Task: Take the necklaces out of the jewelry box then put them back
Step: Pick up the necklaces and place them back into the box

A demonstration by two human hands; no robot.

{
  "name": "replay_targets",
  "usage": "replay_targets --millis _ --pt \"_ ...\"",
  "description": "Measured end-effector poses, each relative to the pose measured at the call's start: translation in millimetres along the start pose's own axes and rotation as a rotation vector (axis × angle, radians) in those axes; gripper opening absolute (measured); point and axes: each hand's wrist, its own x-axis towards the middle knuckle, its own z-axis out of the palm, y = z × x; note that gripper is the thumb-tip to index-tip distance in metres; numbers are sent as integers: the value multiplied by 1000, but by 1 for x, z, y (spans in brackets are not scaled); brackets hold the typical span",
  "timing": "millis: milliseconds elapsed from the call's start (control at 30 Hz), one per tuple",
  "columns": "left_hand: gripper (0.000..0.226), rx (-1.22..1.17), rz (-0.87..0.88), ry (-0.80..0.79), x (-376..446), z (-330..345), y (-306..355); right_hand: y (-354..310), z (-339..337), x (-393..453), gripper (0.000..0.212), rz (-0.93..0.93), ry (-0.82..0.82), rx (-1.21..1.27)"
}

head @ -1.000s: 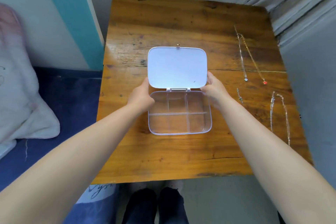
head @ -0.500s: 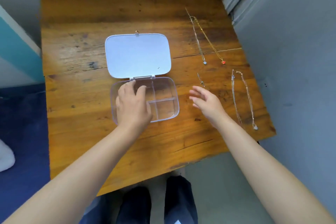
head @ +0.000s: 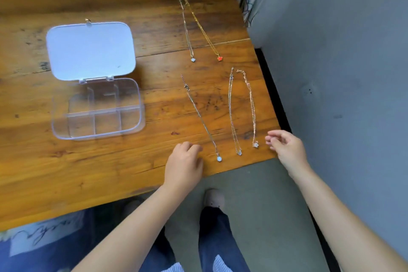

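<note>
Both hands have left jewelry box (head: pixel 97 108), now right of it at near surface (head: pixel 66 172) edge. Left hand (head: pixel 184 162) loosely curled, empty, beside blue-pendant necklace (head: pixel 202 117). Right hand (head: pixel 284 147) half-open, empty, beside outermost necklace (head: pixel 250 104). Chains run near-to-far, pendants nearest hands.

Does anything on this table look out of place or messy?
Nothing stands out. The clear plastic jewelry box lies open and empty on the wooden table, and five thin chain necklaces lie laid out straight beside it, none tangled.
</note>
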Motion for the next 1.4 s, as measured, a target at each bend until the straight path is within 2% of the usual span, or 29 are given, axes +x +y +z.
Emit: replay_targets --millis 133,267,367,500,567,667,767,867,967,1067,1133,1233,1300,1400 --pt "24 -35 -112 59 -13 30 28 7 -12 3 18 -110 -87 -108" --pt "29 -45 -217 63 -21 49 36 13 -15 -6 19 -202 -89 -178" --pt "33 -40 -210 69 -20 54 38 21 -7 -20 17 -277 -59 -231" --pt "44 13 -161 78 -9 56 44 14 28 -34 19 -401 -111 -302" --pt "36 63 -143 64 -2 57 46 5 43 -29 25 -442 -144 -394" --pt "24 170 -181 13 4 54 46 -5 55 -18 18 -463 -193 -556" --pt "24 325 -245 -74 8 50 46 -8 57 -19 17 -526 -232 -695" --pt "27 370 -302 -106 9 42 39 -15 57 -24 17 -611 -267 -792" --pt "21 371 -347 -109 11 31 27 -24 58 -22 34 -675 -276 -942" --pt "20 254 -357 -49 9 19 20 -26 57 -10 23 -638 -304 -839" --pt "24 102 -397 54 5 6 16 -32 51 -3 26 -547 -360 -710" --pt "22 -63 -434 143 3 -23 15 -68 37 2 25 -502 -322 -492" --pt "19 -282 -447 201 1 -54 18 -105 31 -4 19 -425 -344 -259" --pt "18 -589 -372 301 -2 -102 29 -159 26 -17 15 -378 -408 95"
